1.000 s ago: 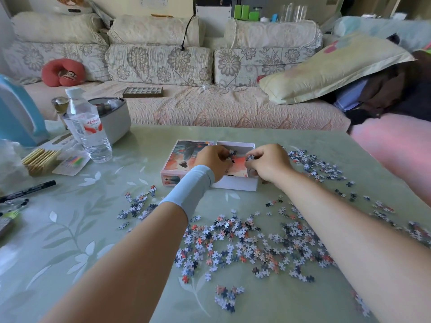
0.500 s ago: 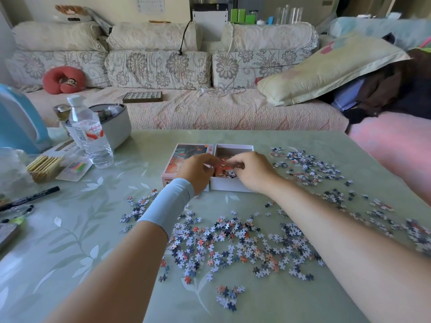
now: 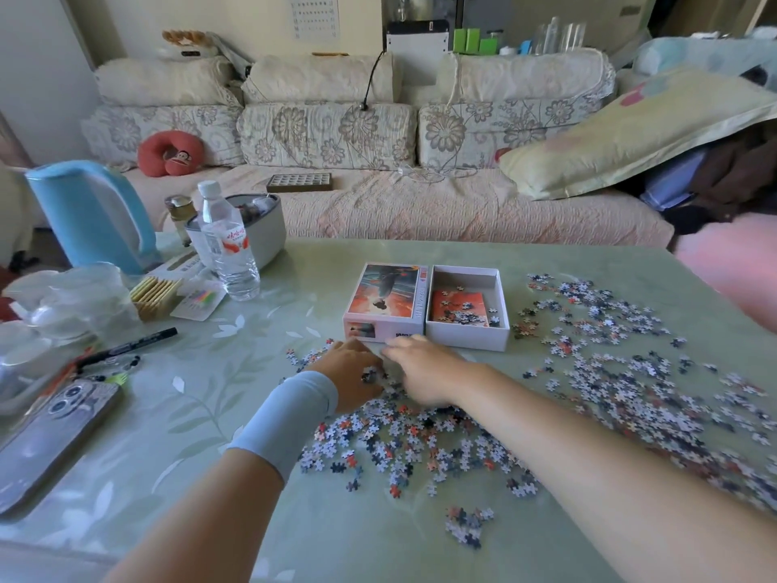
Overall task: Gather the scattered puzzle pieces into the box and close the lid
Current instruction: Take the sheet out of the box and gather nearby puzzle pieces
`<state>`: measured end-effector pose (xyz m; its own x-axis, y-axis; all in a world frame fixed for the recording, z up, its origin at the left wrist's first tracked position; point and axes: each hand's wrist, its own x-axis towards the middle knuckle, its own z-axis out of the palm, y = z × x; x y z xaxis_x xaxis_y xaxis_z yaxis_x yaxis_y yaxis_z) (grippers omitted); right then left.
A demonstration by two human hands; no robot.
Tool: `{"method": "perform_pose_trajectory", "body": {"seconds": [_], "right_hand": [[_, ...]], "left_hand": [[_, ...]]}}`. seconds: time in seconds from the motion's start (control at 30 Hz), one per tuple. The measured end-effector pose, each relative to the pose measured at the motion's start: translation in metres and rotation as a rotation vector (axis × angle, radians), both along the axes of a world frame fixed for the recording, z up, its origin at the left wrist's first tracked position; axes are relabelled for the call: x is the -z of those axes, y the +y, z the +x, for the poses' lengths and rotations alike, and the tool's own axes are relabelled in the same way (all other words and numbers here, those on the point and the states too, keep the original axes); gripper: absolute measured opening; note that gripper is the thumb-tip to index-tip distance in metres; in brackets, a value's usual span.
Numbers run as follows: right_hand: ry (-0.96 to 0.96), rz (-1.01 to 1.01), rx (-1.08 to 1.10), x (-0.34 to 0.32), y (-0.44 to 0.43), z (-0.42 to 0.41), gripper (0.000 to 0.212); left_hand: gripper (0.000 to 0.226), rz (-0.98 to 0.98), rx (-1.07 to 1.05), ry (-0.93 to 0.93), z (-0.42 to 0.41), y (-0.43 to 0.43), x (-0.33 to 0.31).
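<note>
The white puzzle box stands open on the table, with a red sheet and a few pieces inside. Its picture lid lies face up against the box's left side. Scattered puzzle pieces cover the table in front of the box and to its right. Both hands are down at the far edge of the near pile, just in front of the lid. My left hand, with a pale blue wristband, curls over the pieces, and a few show at its thumb. My right hand is blurred, its fingers stretched leftward on the pieces.
At the left stand a water bottle, a blue kettle, a white tub, a black marker, a phone and plastic bags. A sofa runs behind the green table.
Both hands have drawn back from over the open box toward me and dropped onto the near pile of pieces. The view has tilted, showing more of the table's left side.
</note>
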<state>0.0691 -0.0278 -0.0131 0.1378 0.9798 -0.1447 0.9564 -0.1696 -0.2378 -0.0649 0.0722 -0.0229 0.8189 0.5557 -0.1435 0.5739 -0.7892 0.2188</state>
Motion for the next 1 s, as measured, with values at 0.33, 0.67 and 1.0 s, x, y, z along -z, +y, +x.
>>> {"method": "perform_pose_trajectory", "body": {"seconds": [0.33, 0.67, 1.0], "right_hand": [[0.166, 0.062, 0.012, -0.002, -0.004, 0.002, 0.056], [-0.018, 0.395, 0.206, -0.007, -0.028, 0.057, 0.048], [-0.532, 0.08, 0.27, -0.006, -0.056, 0.085, 0.052]], "left_hand": [[0.055, 0.055, -0.202, -0.058, -0.018, 0.021, 0.007], [0.033, 0.195, -0.112, -0.103, -0.002, 0.005, -0.009], [0.056, 0.303, 0.102, -0.082, 0.052, -0.011, 0.007]]}}
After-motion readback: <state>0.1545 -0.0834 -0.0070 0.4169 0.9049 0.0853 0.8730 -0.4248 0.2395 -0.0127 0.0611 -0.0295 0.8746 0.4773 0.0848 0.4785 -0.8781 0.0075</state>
